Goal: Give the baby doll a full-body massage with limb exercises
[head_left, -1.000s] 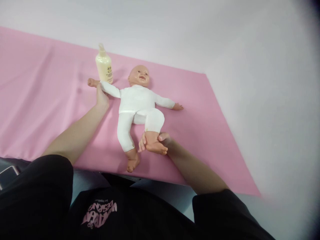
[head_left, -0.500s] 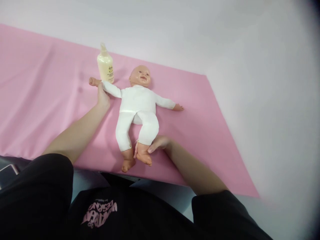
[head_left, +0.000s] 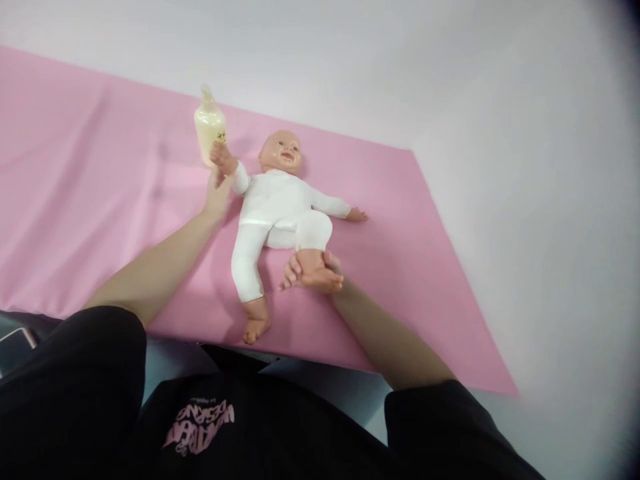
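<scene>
A baby doll (head_left: pixel 276 200) in a white suit lies on its back on a pink sheet (head_left: pixel 400 287), head towards the far edge. My left hand (head_left: pixel 218 195) is closed around the doll's arm near the wrist, holding it raised and bent; most of its fingers are hidden behind the arm. Lower down, my right hand (head_left: pixel 295 272) grips the doll's ankle from beneath, with the leg lifted and bent at the knee. The other leg rests straight on the sheet, and the other arm lies stretched out to the right.
A pump bottle (head_left: pixel 207 127) of pale yellow liquid stands just behind the doll's raised hand. A phone-like dark object (head_left: pixel 16 350) lies at the lower left. The sheet's right edge slants down towards the front.
My left hand has brought the doll's arm inward and up, bending it. My right hand has raised the doll's leg, moving the foot away from me and to the right.
</scene>
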{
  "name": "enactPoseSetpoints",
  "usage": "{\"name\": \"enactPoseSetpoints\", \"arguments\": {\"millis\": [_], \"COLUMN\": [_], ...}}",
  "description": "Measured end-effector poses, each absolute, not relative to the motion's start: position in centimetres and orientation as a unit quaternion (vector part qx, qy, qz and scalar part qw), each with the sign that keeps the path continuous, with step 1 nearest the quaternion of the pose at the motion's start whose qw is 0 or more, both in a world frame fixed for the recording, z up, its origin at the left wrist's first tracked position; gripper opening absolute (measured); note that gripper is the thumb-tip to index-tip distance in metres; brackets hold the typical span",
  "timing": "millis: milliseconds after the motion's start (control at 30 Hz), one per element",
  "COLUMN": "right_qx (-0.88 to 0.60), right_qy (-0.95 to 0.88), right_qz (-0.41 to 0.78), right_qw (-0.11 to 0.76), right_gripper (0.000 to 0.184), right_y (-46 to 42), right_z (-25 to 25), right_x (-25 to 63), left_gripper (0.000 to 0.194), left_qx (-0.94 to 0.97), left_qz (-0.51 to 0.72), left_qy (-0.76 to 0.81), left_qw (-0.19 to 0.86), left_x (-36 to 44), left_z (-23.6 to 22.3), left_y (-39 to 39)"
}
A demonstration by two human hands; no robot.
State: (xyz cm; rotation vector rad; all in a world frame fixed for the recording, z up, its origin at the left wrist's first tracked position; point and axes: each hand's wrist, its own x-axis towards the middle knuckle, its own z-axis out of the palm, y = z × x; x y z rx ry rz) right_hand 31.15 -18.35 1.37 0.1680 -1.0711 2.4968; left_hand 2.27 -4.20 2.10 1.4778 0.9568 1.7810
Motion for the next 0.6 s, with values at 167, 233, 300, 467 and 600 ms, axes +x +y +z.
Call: {"name": "enactPoseSetpoints", "arguments": {"millis": [167,233,300,467,600], "right_qx": [-0.135,-0.186,-0.21,-0.223,-0.158], "right_qy": [-0.265,-0.248,-0.243,-0.254,-0.282], "right_qz": [0.89,0.88,0.875,0.869,0.878], "right_qw": [0.345,0.36,0.363,0.361,0.354], "right_gripper": [0.057,0.057,0.056,0.059,0.061], "right_y": [-17.9,-17.9,-17.9,-18.0,-18.1], "right_z": [2.9,3.3,3.4,3.6,3.2], "right_x": [31.2,31.1,31.0,31.0,31.2], "left_gripper": [0.059,0.062,0.061,0.06,0.059], "left_qx": [0.78,0.803,0.805,0.803,0.73], "left_qz": [0.482,0.451,0.449,0.454,0.516], "left_qy": [0.324,0.324,0.327,0.324,0.36], "left_qw": [0.233,0.214,0.208,0.212,0.267], "left_x": [3.6,3.9,4.0,4.0,4.1], "left_z": [3.8,4.3,4.5,4.7,4.3], "left_y": [-6.3,-6.6,-6.7,-6.9,-7.0]}}
